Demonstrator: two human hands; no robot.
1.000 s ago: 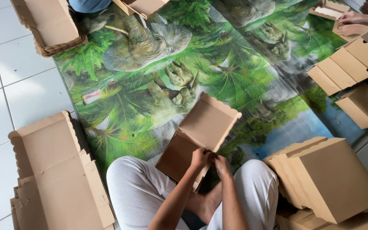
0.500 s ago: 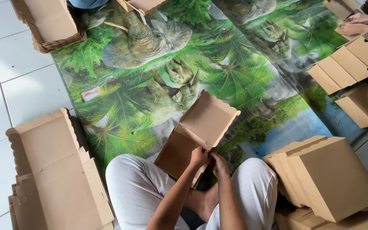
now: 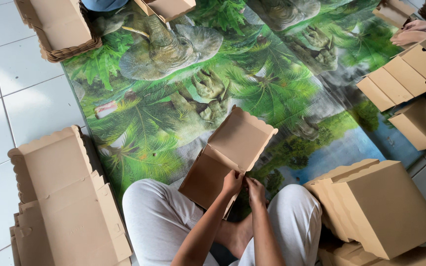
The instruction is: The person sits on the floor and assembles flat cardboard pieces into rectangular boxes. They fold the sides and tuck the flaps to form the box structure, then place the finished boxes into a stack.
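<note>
I sit cross-legged on a green jungle-print mat [image 3: 252, 83]. A brown cardboard box [image 3: 228, 157] with scalloped lid edges lies open over my lap, tilted away to the right. My left hand [image 3: 232, 182] pinches the box's near right side wall. My right hand [image 3: 255, 188] is beside it, fingers on the same corner flap. Both hands meet at that corner.
A stack of flat unfolded box blanks [image 3: 65, 197] lies at my left. Folded boxes [image 3: 380, 207] are piled at my right, more [image 3: 410, 79] at far right. Another stack [image 3: 57, 24] sits top left. Another person's hand [image 3: 415, 27] shows at the top right. White tile floor [image 3: 6, 98] at left.
The box has turned a little and its lid has opened up more. My hands stay at the same corner, working the side flap.
</note>
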